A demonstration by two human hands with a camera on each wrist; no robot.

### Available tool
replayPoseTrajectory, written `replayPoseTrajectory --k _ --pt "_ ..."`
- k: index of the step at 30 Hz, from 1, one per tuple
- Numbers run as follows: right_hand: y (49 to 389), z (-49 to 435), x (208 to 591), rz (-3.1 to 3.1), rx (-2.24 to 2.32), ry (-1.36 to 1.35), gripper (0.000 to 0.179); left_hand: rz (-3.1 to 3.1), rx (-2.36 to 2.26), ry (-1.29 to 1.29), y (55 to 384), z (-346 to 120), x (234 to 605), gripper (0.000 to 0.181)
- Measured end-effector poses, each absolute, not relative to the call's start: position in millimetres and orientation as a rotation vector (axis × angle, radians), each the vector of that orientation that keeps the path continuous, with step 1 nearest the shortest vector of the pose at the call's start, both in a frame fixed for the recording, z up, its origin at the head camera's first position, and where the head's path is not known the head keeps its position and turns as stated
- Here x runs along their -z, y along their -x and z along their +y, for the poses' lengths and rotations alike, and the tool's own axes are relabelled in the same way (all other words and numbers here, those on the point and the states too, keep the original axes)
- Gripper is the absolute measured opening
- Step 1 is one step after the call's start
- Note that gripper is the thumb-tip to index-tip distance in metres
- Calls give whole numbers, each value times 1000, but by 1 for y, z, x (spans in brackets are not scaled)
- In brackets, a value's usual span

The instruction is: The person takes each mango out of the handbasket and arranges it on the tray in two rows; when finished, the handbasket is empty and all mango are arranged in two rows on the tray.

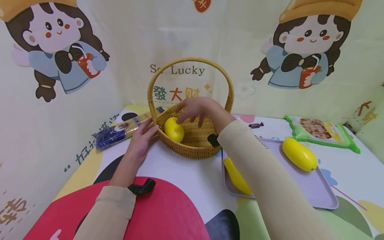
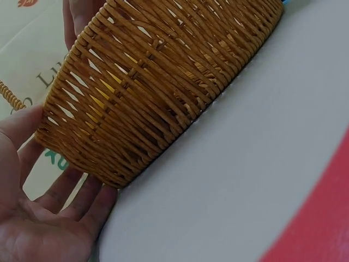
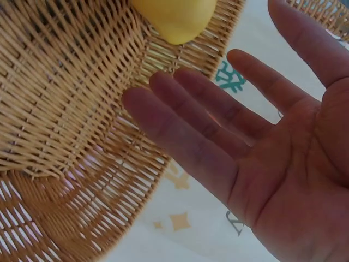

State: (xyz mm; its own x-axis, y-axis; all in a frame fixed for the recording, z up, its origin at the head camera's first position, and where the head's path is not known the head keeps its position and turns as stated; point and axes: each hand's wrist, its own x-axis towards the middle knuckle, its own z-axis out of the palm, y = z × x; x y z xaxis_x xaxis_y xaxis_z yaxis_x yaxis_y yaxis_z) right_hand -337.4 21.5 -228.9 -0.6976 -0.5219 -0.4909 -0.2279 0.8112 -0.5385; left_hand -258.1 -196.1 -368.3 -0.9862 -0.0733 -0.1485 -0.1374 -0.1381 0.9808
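A wicker basket [image 1: 192, 151] with a tall arched handle stands on the table, holding a smooth yellow fruit [image 1: 174, 130] with a blunt tip, lemon- or mango-like. My left hand [image 1: 141, 140] touches the basket's left side; in the left wrist view its thumb is at the rim and its extended fingers [image 2: 60, 191] meet the woven wall. Over the basket's inside hovers my right hand [image 1: 196, 110], its fingers loosely spread, with nothing in its palm. In the right wrist view the fruit [image 3: 177, 19] lies apart from those fingertips.
Right of the basket, a lilac tray [image 1: 318, 191] carries a long yellow fruit [image 1: 300, 155] and a curved yellow one [image 1: 237, 176], partly behind my right sleeve. A green-edged food packet [image 1: 324, 131] and a small wrapped candy [image 1: 256, 125] lie behind. A noodle packet [image 1: 120, 131] is at left.
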Motion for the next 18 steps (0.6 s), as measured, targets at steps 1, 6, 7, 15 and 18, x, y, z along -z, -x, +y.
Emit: replayPoseTrajectory --k 1,6,7,15,18 --pt "338 19 230 2333 578 549 63 2031 -2325 261 257 -197 369 62" --pt "341 14 235 2315 530 558 62 2027 -2345 258 256 -196 371 61" --pt "342 15 236 2312 522 560 62 2024 -2350 254 257 -196 371 61" --pt "346 15 244 2268 509 552 61 2037 -2344 244 258 -195 372 59" --pt "347 11 247 2253 510 561 59 2045 -2342 240 258 -197 372 59"
